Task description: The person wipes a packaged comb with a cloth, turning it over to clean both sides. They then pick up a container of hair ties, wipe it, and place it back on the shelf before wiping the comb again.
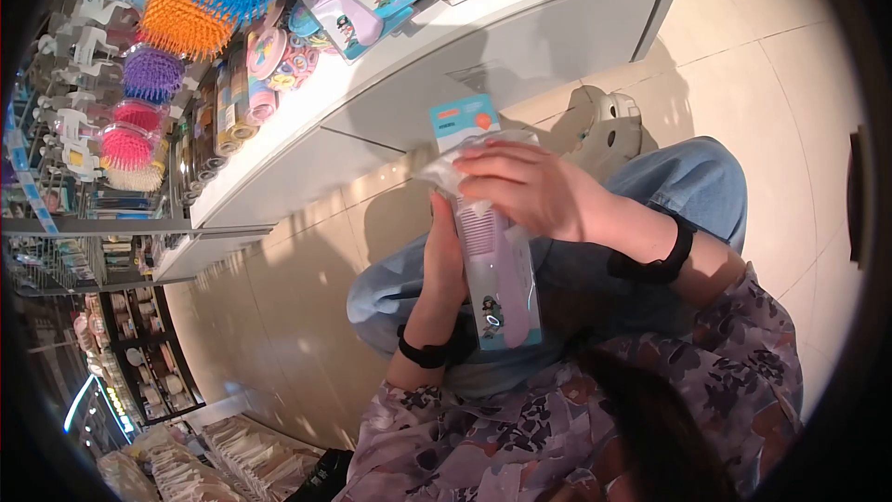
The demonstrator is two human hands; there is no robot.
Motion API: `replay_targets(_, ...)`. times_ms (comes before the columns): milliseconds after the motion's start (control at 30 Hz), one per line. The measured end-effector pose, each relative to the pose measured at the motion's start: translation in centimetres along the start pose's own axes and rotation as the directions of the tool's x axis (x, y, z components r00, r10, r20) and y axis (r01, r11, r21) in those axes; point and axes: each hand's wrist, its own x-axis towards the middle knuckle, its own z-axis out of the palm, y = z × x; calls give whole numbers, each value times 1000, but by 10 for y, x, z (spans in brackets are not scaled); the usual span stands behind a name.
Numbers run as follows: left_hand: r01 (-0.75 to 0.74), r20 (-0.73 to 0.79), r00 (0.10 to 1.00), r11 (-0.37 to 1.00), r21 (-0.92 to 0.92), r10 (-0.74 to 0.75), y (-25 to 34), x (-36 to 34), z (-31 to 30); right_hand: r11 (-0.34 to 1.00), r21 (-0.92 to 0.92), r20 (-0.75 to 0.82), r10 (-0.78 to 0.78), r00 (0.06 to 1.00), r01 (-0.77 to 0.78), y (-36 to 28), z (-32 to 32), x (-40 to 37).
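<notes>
A lilac comb in a clear-fronted blue package [503, 290] is held upright above my lap. My left hand [444, 256] grips the package along its left edge, fingers partly hidden behind it. My right hand [530, 188] lies across the upper part with fingers bent, pressing a crumpled white tissue [444, 170] against the package. The package's blue header card [464, 119] sticks out above the tissue. Part of the comb's teeth shows just below my right fingers.
A white shelf [372, 74] in front carries similar lilac packages [346, 14] and hair ties [295, 65]. Colourful hairbrushes, one orange [189, 20], hang at left. Packed goods [251, 446] stand at lower left. Tiled floor [269, 325] surrounds my crouched legs [692, 186].
</notes>
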Motion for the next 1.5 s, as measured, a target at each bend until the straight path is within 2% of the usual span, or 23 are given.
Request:
replay_targets(33,1,1,1000,1000,0,-1,0,0,-3,1000,-1,0,1,1000,-1,0,-3,1)
replay_targets(67,-69,63,996,969,237,56,0,0,-5,998,21,-31,61,998,-61,-1,-8,3)
replay_targets(100,-149,136,986,878,455,96,0,0,-6,992,45,-61,122,991,-119,-1,-11,5)
replay_targets(233,-149,122,987,888,436,106,-2,0,-4,999,-18,-60,47,997,-48,0,-17,6)
replay_targets(300,-83,-43,994,941,329,103,0,-2,3,996,85,-6,-30,1000,31,-2,-18,5)
replay_targets(333,-84,-43,994,941,329,104,2,-3,10,996,85,-6,-31,1000,31,-3,-16,4)
replay_targets(400,-137,-175,975,991,-4,134,4,-4,28,986,152,76,-77,994,65,-6,-9,1)
replay_targets(433,-137,-176,975,991,-3,135,3,-3,22,986,152,75,-77,994,65,-4,-7,1)
replay_targets(500,-120,-98,983,950,290,155,0,0,3,992,71,12,-102,995,101,-1,-4,2)
replay_targets(533,-119,-99,983,949,291,154,0,1,-4,992,72,11,-101,995,100,-1,-7,3)
replay_targets(600,-73,121,993,785,616,-3,3,1,-9,993,-59,-165,89,982,-100,-1,-18,8)
replay_targets(733,-40,80,997,862,505,-1,-5,-2,4,982,19,-285,186,940,-189,5,-16,7)
replay_targets(800,-30,45,999,844,535,8,-2,0,-4,1000,-10,-134,-7,991,6,6,-16,6)
replay_targets(900,-54,-13,997,859,509,71,-1,-3,-1,998,42,-42,-50,998,52,-1,-10,3)
replay_targets(967,-14,-10,1000,835,550,23,2,-2,0,999,40,-64,-18,998,21,-2,-9,2)
replay_targets(1033,25,-6,1000,807,589,-26,1,-1,1,993,-20,-157,114,981,-119,-1,-11,4)
replay_targets(1133,-58,80,997,799,599,12,-1,-1,5,984,-21,-201,170,965,-178,-2,-16,6)
replay_targets(1333,-8,46,999,798,602,-24,1,-2,1,998,-31,-135,55,989,-60,0,-12,4)
replay_targets(1433,-8,53,998,793,609,-31,0,-2,0,990,-76,-173,107,979,-122,-1,-17,7)
replay_targets(1500,-2,81,996,846,533,-48,-1,-1,2,984,-113,-203,114,972,-139,2,-17,7)
